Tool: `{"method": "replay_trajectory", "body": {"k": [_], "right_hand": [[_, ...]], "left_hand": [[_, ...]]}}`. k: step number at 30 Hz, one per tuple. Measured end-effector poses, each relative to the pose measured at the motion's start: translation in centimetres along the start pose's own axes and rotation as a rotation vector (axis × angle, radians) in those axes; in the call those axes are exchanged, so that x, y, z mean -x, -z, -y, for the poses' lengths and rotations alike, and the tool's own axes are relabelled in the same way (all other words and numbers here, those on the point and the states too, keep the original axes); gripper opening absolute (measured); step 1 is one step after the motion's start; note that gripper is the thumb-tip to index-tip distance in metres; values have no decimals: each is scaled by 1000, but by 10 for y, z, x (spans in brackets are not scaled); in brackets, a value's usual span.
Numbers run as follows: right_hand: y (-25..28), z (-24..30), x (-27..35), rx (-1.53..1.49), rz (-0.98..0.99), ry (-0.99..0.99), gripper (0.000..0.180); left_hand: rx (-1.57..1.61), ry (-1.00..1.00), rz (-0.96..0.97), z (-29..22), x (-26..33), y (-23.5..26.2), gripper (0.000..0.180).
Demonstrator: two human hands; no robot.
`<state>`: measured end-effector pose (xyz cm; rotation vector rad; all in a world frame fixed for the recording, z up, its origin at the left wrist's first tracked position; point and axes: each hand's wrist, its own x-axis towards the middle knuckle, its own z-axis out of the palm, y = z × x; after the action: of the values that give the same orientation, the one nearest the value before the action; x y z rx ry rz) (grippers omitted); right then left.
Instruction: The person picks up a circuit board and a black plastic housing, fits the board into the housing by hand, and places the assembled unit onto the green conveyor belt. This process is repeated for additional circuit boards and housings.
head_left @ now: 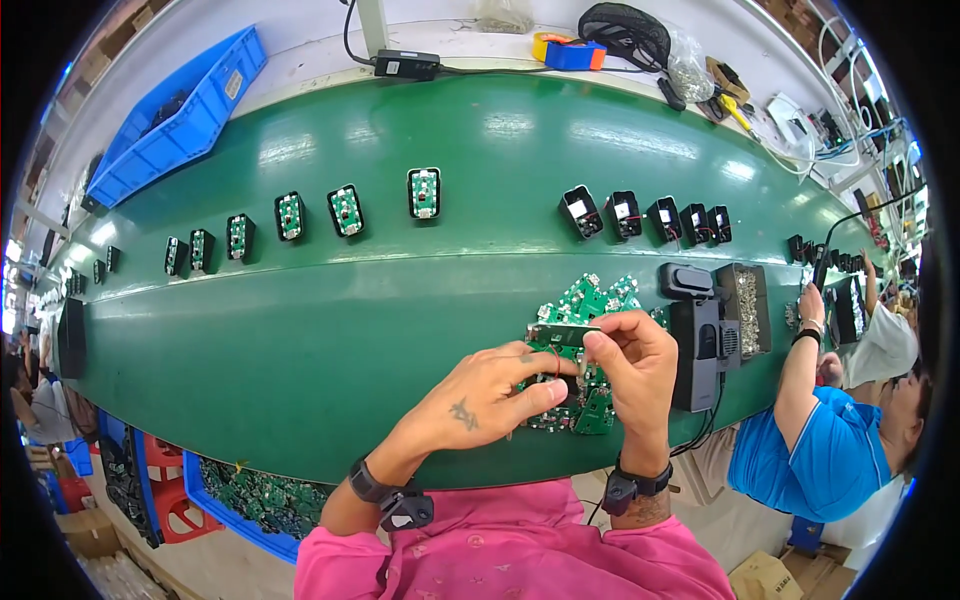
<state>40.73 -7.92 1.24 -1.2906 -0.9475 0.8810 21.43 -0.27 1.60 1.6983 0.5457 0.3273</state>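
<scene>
My right hand pinches a green circuit board by its right end, thumb against fingers, and holds it nearly edge-on. My left hand is closed around a small black case, mostly hidden by its fingers and thumb. A red wire runs between the case and the board. Both hands hover over a loose pile of green circuit boards on the green table. Beyond them, black cases with green boards stand at the left, and open cases with red wires at the right.
Right of the pile stand a black device with a cable and a tray of small metal parts. A blue bin is at the far left, a tape dispenser at the back. A co-worker in a blue shirt works at the right.
</scene>
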Motion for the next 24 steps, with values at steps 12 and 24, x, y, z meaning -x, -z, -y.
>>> {"method": "replay_trajectory", "body": {"k": [12, 24], "right_hand": [[7, -1, 2, -5, -116, 32, 10], [2, 2, 19, -11, 26, -10, 10]], "left_hand": [[89, 27, -12, -6, 10, -4, 38], [133, 140, 47, -9, 6, -6, 36]]}}
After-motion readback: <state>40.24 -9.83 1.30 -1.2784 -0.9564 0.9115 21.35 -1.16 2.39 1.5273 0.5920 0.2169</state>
